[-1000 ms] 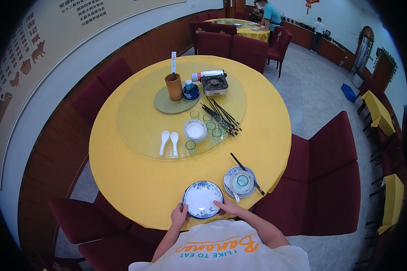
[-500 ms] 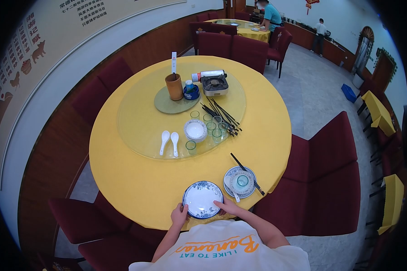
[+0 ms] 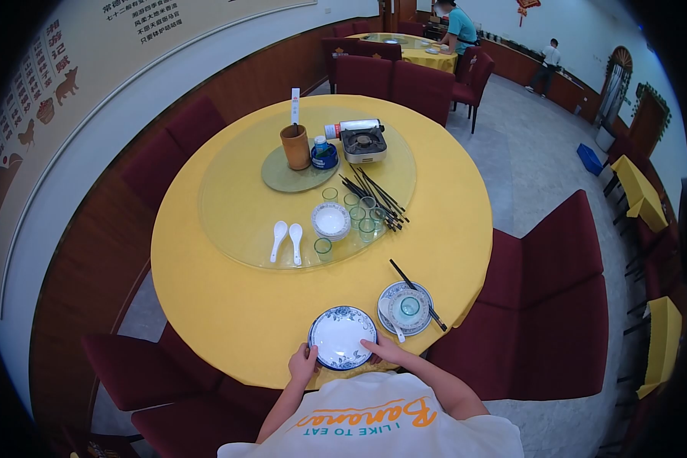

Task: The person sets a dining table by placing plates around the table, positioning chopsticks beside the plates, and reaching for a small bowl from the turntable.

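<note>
A round white plate with blue flowers (image 3: 342, 338) sits at the near edge of the yellow-covered table (image 3: 229, 320). My left hand (image 3: 303, 364) grips its left rim, and my right hand (image 3: 383, 350) holds the right rim with the thumb on top. Whether more plates are stacked beneath it, I cannot tell. Just right of it is a place setting: a small patterned plate (image 3: 418, 329) bearing a bowl, a green-tinted glass (image 3: 410, 306), a white spoon (image 3: 395, 326) and black chopsticks (image 3: 437, 315).
The glass turntable (image 3: 237, 229) carries stacked bowls (image 3: 330, 220), two white spoons (image 3: 279, 240), several glasses, loose chopsticks (image 3: 378, 195), a bamboo holder (image 3: 295, 147) and a portable stove (image 3: 364, 145). Maroon chairs (image 3: 553, 320) surround the table. Two people stand far off.
My hands and the plate stay where they were. The distant person in the white top has shifted slightly to the right; the view has moved very little.
</note>
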{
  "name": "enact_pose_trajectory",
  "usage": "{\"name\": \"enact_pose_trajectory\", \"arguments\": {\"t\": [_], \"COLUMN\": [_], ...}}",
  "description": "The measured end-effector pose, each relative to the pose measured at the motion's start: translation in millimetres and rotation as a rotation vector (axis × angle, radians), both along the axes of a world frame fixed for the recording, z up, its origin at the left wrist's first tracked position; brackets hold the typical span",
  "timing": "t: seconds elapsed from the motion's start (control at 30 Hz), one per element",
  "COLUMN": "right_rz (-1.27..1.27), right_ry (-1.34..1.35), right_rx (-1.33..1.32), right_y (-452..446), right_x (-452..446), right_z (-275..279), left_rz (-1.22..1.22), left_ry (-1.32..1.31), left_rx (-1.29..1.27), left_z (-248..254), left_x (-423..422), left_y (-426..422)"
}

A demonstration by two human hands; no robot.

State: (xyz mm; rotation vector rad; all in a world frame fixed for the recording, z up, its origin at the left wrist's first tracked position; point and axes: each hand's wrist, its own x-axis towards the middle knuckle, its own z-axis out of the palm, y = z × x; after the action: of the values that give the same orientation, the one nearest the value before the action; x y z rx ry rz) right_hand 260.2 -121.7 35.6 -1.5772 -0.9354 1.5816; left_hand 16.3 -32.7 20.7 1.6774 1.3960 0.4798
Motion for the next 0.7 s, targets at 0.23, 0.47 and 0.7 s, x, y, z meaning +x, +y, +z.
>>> {"name": "enact_pose_trajectory", "arguments": {"t": [0.23,0.47,0.7], "right_rz": [-0.006,-0.014,-0.009], "right_ry": [0.006,0.025,0.019], "right_rx": [0.006,0.019,0.01], "right_y": [0.2,-0.2,0.1], "right_x": [0.1,-0.4,0.0], "right_z": [-6.1,-1.5,-5.5], "left_rz": [-0.001,-0.007,-0.006], "left_ry": [0.003,0.002,-0.018], "left_rx": [-0.016,-0.008,-0.032], "left_z": [0.0,-2.6,1.6], "left_x": [-0.3,-1.4,-0.7], "left_y": [0.0,0.4,-0.3]}}
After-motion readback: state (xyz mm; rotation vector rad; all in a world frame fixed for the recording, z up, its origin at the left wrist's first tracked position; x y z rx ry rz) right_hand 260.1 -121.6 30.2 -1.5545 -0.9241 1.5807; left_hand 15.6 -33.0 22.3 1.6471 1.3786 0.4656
